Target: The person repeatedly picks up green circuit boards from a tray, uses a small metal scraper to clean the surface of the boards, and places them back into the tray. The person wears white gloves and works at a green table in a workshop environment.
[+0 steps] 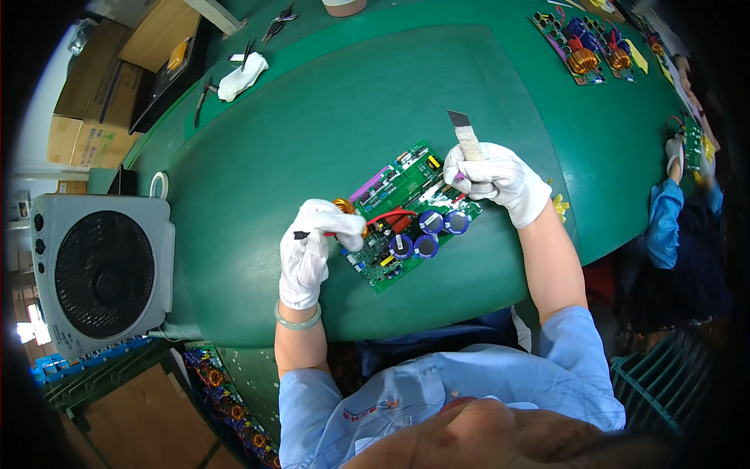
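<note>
A green circuit board (391,199) with several blue capacitors, a red wire and a copper coil lies on the green mat (312,133) in front of me. My left hand (308,246), in a white glove, rests on the board's left end and holds a thin dark-tipped tool (303,234) with a red shaft. My right hand (496,178), also gloved, presses on the board's right end and grips a flat metal blade (464,131) that points up and away from me.
A grey box fan (101,270) stands at the left. A tape roll (159,184), a white glove (242,76) and pliers (280,22) lie at the far left. More circuit boards (590,47) sit far right, where another person's gloved hand (674,152) works. Cardboard boxes (94,94) are stacked beyond the table.
</note>
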Demonstrator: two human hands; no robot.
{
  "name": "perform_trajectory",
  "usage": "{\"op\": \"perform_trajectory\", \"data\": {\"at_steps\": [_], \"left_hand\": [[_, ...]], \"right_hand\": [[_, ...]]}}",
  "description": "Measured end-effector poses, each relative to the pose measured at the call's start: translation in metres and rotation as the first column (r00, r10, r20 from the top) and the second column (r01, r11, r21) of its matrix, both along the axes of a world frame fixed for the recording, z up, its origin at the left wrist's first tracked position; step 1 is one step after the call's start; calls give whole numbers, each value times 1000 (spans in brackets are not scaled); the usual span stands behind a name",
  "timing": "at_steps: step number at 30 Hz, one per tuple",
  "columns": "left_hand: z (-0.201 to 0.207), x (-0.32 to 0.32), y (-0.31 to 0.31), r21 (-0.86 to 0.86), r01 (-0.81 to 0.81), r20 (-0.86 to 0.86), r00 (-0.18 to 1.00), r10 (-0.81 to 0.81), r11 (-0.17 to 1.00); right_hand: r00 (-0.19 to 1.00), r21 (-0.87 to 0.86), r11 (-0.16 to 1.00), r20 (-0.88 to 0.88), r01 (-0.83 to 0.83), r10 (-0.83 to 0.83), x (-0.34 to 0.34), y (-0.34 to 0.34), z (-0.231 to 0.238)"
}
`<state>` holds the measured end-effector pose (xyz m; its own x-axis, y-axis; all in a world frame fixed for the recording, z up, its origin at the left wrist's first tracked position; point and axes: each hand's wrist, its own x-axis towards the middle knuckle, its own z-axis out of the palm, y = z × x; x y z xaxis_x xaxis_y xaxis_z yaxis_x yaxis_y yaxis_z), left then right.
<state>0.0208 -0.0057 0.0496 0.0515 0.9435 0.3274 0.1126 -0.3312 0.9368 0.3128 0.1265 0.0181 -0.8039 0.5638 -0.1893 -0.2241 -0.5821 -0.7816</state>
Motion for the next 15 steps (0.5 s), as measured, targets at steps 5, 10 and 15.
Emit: {"op": "perform_trajectory", "data": {"at_steps": [5, 10, 15], "left_hand": [[-5, -4, 3, 201, -91, -262, 954, 144, 975], [-8, -1, 0, 179, -102, -341, 926, 159, 979], [-7, 1, -4, 163, -138, -323, 928, 184, 977]], "right_hand": [[1000, -8, 1000, -5, -27, 27, -5, -1, -3], [999, 29, 999, 34, -41, 40, -3, -4, 3], [997, 19, 998, 50, -66, 65, -7, -3, 1]]}}
